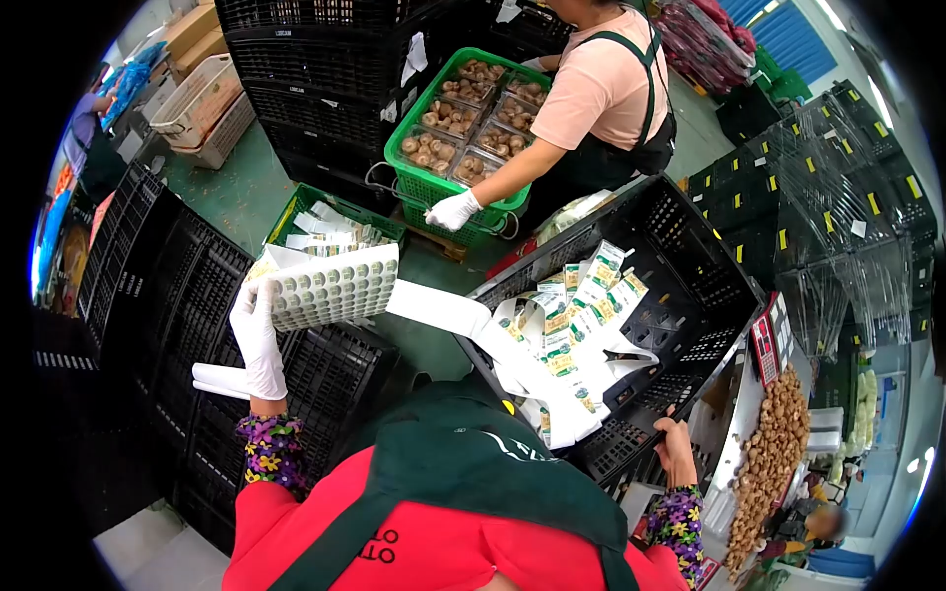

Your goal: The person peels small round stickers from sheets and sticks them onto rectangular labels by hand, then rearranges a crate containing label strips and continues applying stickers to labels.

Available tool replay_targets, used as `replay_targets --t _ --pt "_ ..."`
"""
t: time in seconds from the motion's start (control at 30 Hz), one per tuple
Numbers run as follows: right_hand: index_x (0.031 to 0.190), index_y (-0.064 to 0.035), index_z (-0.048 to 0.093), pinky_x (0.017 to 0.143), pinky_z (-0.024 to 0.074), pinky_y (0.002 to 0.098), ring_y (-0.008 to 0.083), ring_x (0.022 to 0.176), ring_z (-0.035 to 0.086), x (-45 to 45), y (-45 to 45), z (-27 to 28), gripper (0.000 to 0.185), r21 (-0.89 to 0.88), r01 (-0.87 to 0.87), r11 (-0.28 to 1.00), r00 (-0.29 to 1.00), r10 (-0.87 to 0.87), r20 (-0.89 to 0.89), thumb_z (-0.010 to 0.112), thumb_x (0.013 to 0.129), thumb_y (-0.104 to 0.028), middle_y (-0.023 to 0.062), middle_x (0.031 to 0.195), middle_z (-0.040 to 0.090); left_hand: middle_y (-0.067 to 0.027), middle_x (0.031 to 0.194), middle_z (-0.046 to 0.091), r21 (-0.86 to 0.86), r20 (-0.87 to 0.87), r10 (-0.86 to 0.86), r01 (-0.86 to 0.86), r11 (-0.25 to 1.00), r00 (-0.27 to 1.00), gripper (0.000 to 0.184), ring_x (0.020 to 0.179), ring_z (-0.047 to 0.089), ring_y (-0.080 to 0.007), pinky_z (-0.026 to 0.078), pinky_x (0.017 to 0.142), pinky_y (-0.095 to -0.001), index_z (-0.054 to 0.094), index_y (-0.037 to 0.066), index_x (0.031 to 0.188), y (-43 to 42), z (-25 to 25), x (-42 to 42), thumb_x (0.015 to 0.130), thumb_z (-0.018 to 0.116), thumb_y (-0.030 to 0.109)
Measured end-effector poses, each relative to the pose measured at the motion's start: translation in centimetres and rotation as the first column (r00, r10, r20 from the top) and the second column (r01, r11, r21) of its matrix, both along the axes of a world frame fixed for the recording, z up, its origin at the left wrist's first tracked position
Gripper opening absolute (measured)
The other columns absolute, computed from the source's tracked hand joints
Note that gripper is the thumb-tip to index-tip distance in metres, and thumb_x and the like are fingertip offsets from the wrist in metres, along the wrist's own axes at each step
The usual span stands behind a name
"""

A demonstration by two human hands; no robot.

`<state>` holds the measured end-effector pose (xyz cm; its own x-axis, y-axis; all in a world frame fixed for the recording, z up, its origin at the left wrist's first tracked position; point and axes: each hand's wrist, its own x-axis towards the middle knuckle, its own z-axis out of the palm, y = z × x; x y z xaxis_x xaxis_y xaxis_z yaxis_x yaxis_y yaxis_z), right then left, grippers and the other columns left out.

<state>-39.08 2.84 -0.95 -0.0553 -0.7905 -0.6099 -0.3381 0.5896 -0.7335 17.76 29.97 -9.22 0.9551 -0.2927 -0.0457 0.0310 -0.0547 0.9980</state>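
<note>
Gloved left hand [258,335] at nine o'clock pinches a sticker sheet [337,291]; bare right hand [677,448] at four grips a crate [613,445].

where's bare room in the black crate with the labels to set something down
Inside the black plastic crate, largely bare room lies between the white green-printed label strips and the far right wall. Left and middle are crowded with strips.

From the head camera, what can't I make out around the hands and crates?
All in the head view:
Print on the sticker sheet: too small to read.
Exact grip of the left hand: partly hidden by the sheet.
Floor of the black crate beneath the label strips: hidden by those strips.
Top of the co-worker: cut off by the upper edge.
</note>
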Motion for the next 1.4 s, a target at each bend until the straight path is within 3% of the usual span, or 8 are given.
replay_targets --t 0.23,0.5,0.73,1.0,1.4 --pt "0.101 -0.0053 0.052 0.053 0.0489 0.0303 0.0143 0.070 0.053 -1.1 0.8 -0.3 0.026 0.005 -0.027 1.000 0.999 0.027 0.021 0.049 0.076 0.002 0.0011 0.084 0.047 -0.0037 0.093 0.066 -0.036 -0.012 -0.031 0.031 0.999 0.999 0.021 0.079 0.058 -0.0075 0.047 0.072 -0.0226 0.064 0.000 0.092 -0.9 0.4 0.0 0.093 0.061 0.021" --pt "0.124 -0.0029 0.049 0.055 0.0532 0.0323 0.0170 0.073 0.057 -1.3 1.7 -0.3 0.049 0.022 0.064 0.998 0.998 -0.063 -0.027 0.046 0.076 0.002 0.0054 0.091 0.052 -0.0027 0.089 0.066 -0.058 -0.040 -0.053 0.050 0.997 0.998 0.019 0.076 0.057 -0.0070 0.046 0.070 -0.0222 0.064 0.001 0.091 -1.2 0.3 -0.1 0.092 0.062 0.020" --pt "0.118 -0.0031 0.053 0.050 0.0524 0.0304 0.0170 0.068 0.058 -0.9 2.1 0.1 0.045 -0.002 0.049 0.999 0.999 -0.049 -0.007 0.045 0.073 0.002 0.0051 0.085 0.055 -0.0023 0.088 0.065 -0.050 -0.045 -0.062 0.060 0.997 0.997 0.018 0.075 0.057 -0.0065 0.046 0.069 -0.0222 0.064 0.001 0.091 -1.6 0.2 0.0 0.091 0.064 0.019" --pt "0.092 -0.0046 0.049 0.050 0.0499 0.0301 0.0150 0.067 0.054 -0.7 2.4 0.7 0.018 0.008 -0.007 1.000 1.000 0.007 -0.002 0.048 0.075 0.001 0.0017 0.080 0.046 -0.0016 0.087 0.065 -0.047 -0.031 -0.072 0.070 0.996 0.997 0.018 0.075 0.056 -0.0062 0.045 0.069 -0.0221 0.064 0.001 0.092 -2.0 0.7 -0.3 0.092 0.063 0.019" --pt "0.100 -0.0027 0.051 0.050 0.0514 0.0285 0.0146 0.064 0.054 0.1 2.5 0.9 0.026 -0.001 0.003 1.000 1.000 -0.003 0.031 0.046 0.076 0.002 0.0021 0.080 0.046 -0.0009 0.087 0.063 -0.067 -0.027 -0.063 0.061 0.996 0.998 0.020 0.076 0.055 -0.0061 0.045 0.070 -0.0220 0.064 0.001 0.091 -1.7 0.7 -0.1 0.092 0.062 0.021"
